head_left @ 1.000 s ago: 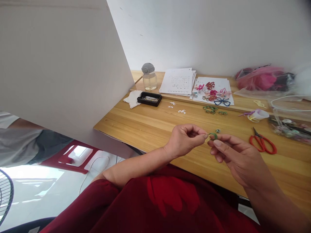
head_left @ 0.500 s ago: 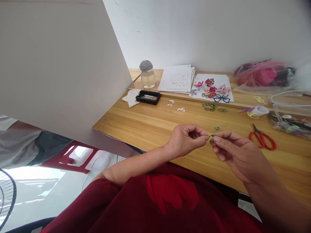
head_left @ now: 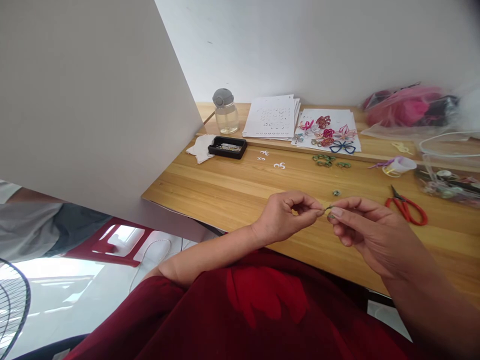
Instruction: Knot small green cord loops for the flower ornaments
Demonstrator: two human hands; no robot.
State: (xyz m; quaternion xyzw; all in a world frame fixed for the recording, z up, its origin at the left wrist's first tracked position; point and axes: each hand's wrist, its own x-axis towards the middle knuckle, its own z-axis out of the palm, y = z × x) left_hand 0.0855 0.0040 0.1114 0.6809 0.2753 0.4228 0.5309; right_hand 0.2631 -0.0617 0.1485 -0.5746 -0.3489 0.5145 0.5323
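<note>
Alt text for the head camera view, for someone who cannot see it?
The person's left hand and right hand pinch a small green craft piece between their fingertips above a wooden table. Red scissors lie to the right; farther back are a sheet with colourful looped shapes, a black tray and a water bottle.

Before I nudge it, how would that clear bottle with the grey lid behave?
The bottle looks squat and seems part full of liquid, so probably steady and heavyish for its size. Its smooth clear wall may be slippery. Pushed near the lid, it might tip.
</note>
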